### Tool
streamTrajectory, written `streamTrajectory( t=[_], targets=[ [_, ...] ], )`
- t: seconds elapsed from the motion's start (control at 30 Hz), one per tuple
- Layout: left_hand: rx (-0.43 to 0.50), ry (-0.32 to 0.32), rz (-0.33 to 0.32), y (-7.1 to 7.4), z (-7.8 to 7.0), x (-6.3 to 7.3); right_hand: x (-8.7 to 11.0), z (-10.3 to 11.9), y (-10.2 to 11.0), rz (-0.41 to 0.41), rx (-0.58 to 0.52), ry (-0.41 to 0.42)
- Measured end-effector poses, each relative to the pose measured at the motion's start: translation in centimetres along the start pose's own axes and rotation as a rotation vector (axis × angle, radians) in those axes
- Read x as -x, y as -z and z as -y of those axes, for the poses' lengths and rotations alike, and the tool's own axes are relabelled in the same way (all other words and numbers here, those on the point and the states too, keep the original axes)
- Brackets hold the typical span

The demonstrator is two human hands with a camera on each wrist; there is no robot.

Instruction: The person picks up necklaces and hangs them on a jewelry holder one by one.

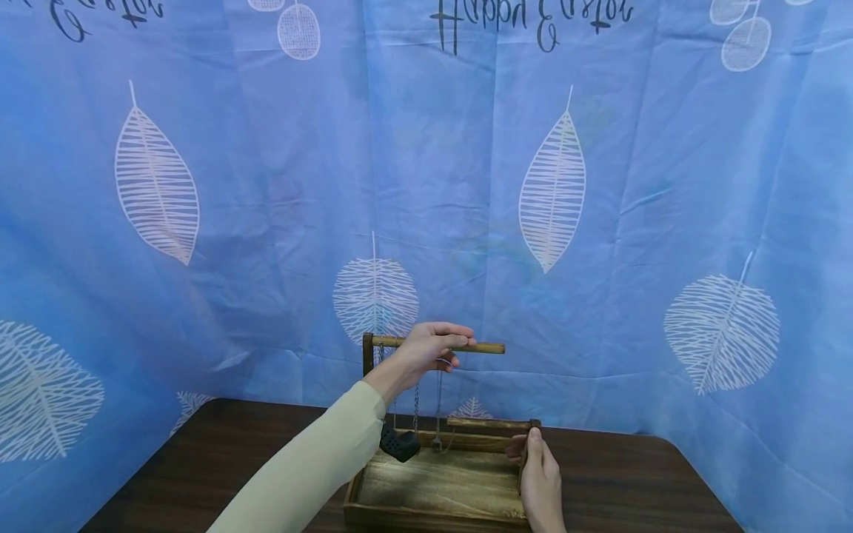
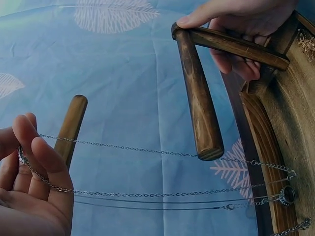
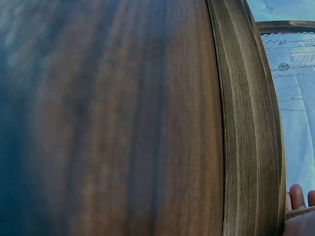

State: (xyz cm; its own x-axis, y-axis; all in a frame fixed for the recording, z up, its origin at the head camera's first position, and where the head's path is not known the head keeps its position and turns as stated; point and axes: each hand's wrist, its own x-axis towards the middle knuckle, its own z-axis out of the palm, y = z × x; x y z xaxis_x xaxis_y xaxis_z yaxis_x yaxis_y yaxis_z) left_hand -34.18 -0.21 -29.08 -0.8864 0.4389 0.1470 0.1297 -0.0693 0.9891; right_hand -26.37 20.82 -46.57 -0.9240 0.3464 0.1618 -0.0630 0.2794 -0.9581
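A wooden jewelry stand with a tray base [image 1: 433, 516] stands on the table. My left hand [image 1: 429, 348] is at its upper bar [image 1: 489, 348], fingers curled, pinching a silver chain necklace [image 2: 142, 195] that stretches down toward the tray. Beside that hand, a black pendant [image 1: 401, 446] hangs on a chain at the bar's left part. My right hand [image 1: 543, 477] grips the right post [image 2: 241, 48] under the lower bar [image 1: 489, 424], thumb near its top corner. A round silver pendant [image 2: 281, 197] is by the tray's back wall in the left wrist view.
The dark wood table [image 1: 620, 474] extends to both sides of the stand. A blue leaf-print cloth [image 1: 453, 185] hangs close behind it. Small gold-coloured jewelry [image 2: 307, 45] lies in the tray. The right wrist view is mostly tabletop and the tray's side [image 3: 251, 118].
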Motion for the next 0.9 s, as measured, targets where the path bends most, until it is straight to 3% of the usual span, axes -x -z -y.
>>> streamTrajectory(
  t=[0.9],
  targets=[
    [-0.067,-0.033,0.007,-3.6,-0.4,-1.2,0.1,0.1,0.3,0.014,0.003,0.0]
  ],
)
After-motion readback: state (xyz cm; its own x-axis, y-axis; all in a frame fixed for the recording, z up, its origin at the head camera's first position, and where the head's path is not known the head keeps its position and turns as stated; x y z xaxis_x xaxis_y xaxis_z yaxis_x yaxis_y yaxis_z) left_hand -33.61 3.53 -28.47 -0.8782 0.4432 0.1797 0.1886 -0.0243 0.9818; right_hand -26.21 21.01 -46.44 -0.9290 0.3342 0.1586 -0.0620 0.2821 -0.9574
